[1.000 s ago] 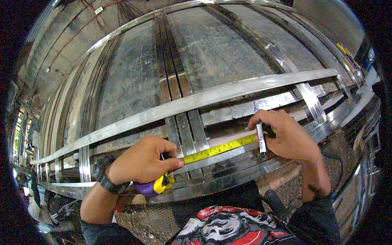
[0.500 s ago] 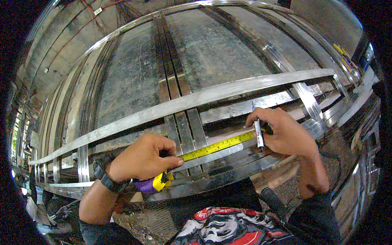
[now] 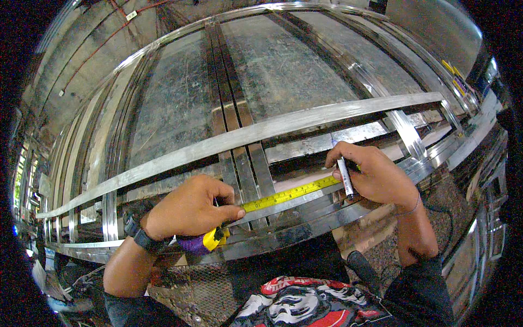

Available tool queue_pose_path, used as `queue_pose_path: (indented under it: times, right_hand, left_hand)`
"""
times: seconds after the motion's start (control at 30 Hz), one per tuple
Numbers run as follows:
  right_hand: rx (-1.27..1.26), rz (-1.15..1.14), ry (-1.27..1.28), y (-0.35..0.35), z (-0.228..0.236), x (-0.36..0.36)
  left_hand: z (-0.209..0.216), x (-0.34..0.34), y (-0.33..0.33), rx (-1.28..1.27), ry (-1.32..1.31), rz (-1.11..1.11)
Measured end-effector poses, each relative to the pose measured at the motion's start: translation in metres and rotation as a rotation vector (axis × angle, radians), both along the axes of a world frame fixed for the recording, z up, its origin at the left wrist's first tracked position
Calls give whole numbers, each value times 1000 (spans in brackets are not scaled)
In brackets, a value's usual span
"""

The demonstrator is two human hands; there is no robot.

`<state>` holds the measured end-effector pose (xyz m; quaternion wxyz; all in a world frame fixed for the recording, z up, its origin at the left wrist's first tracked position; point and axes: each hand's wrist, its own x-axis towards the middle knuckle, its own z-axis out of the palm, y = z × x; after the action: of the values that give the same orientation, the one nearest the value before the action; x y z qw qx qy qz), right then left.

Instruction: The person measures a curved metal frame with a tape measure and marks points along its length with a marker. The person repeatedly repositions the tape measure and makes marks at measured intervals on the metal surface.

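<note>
Head view looks down on a big frame of shiny metal bars [image 3: 305, 122] lying flat over a grey, scratched board [image 3: 283, 60]. The left hand [image 3: 188, 210] is curled around the yellow and purple case of a tape measure [image 3: 210, 240], and its thumb presses down on the tape near the case. The yellow tape [image 3: 289, 195] runs out from that hand to the right, lying flat along one of the near metal bars, and it ends just under the right hand [image 3: 376, 174]. The right hand grips a white marker pen [image 3: 345, 177] with its fingers wrapped around it. The pen points down, and its dark tip sits at the far end of the tape, on or just above the metal; I cannot tell which. Two narrow bars [image 3: 242, 158] cross under the tape between the two hands. A black watch [image 3: 143, 235] sits on the left wrist, and a thin band is on the right wrist. At the bottom is the person's shirt with a red, black and white picture [image 3: 305, 305] on it.
</note>
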<state>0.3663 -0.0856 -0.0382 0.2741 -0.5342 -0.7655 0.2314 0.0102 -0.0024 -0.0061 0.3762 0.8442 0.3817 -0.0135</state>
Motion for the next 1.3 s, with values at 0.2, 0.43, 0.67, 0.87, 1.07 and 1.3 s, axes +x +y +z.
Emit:
queue_pose_path:
  times: [0.2,0.43,0.67,0.87,1.07,1.3]
  right_hand:
    - [-89,-41,86,1,-2,-2]
    - [-83,-54,6,-1,1,-2]
    - [-69,-53,30,-2,0,-2]
    - [-119,-110,44,-4,2,0]
    - [-74,-144,120,-1,-7,4]
    - [-19,-151,52,0,-5,5]
  left_hand:
    - [5,4,2,17,41,-15]
    - [1,2,0,-49,10,39]
    - [4,4,-1,-41,50,57]
    - [1,4,0,-32,10,55]
    - [5,6,-2,-156,3,124]
    - [1,2,-1,-101,-6,79]
